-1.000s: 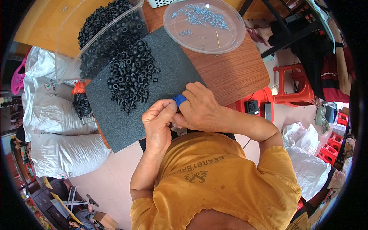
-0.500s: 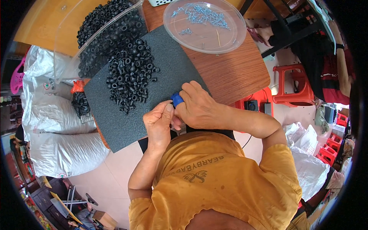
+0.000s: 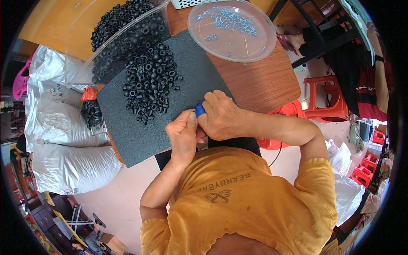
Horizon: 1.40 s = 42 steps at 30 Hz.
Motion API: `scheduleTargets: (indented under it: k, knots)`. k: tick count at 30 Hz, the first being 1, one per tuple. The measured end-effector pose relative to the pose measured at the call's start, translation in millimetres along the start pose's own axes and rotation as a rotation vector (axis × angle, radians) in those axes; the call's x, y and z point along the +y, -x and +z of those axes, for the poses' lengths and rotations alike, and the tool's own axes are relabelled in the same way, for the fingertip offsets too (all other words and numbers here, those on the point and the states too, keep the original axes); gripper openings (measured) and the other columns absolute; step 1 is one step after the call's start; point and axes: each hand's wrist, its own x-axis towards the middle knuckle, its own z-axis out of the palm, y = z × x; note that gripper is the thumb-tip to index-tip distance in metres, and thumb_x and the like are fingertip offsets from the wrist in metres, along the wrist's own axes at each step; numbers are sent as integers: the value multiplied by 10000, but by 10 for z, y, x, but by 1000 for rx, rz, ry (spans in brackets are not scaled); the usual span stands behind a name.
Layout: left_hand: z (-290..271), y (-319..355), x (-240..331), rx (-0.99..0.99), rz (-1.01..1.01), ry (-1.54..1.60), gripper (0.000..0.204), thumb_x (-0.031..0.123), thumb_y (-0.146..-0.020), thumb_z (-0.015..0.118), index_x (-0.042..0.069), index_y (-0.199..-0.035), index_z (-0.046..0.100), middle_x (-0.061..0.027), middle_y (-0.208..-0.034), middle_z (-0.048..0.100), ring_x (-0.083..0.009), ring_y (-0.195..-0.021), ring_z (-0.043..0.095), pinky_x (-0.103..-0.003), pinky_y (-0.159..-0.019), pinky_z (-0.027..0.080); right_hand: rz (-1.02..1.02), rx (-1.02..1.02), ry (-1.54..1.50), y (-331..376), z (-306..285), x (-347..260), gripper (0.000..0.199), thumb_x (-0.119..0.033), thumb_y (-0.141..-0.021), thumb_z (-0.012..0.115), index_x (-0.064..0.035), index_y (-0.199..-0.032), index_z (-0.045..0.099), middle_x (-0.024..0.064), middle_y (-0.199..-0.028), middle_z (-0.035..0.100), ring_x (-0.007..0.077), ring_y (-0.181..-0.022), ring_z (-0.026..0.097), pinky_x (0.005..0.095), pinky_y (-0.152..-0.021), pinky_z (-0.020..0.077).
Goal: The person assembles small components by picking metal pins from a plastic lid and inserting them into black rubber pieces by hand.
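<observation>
My left hand (image 3: 182,138) and my right hand (image 3: 223,115) meet over the near edge of a dark grey mat (image 3: 134,146). Both are closed, fingertips pressed against each other. Whatever sits between them is hidden by the fingers. A bright blue band (image 3: 199,109) shows at the right hand's fingers; I cannot tell whether it is worn on a finger or gripped. Beyond the left hand, a heap of small black hollow parts (image 3: 148,85), shaped like short sleeves with rounded heads, lies on the mat.
A clear plastic bin (image 3: 123,40) of similar black parts stands tipped at the far left. At the far right, a round clear tray (image 3: 221,50) holds small pale-blue pieces (image 3: 236,21). White sacks (image 3: 72,168) are stacked left of the table; a red stool (image 3: 325,112) and another person's arm (image 3: 381,80) are right.
The view has shifted slightly, moving the table items a little to the right. My hands stay together; the left fingers now look more tucked in.
</observation>
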Motion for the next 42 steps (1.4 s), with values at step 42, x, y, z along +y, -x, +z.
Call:
scheduleTargets:
  k: [42]
  knots:
    - [-126, 0, -64, -38, 45, 191, 266, 158, -907, 536, -78, -1008, 602, -130, -754, 646, -105, -545, 552, -220, -484, 466, 450, 118, -448, -103, -115, -23, 121, -94, -730, 662, -33, -714, 558, 76, -629, 469, 243, -596, 457, 351, -518, 381]
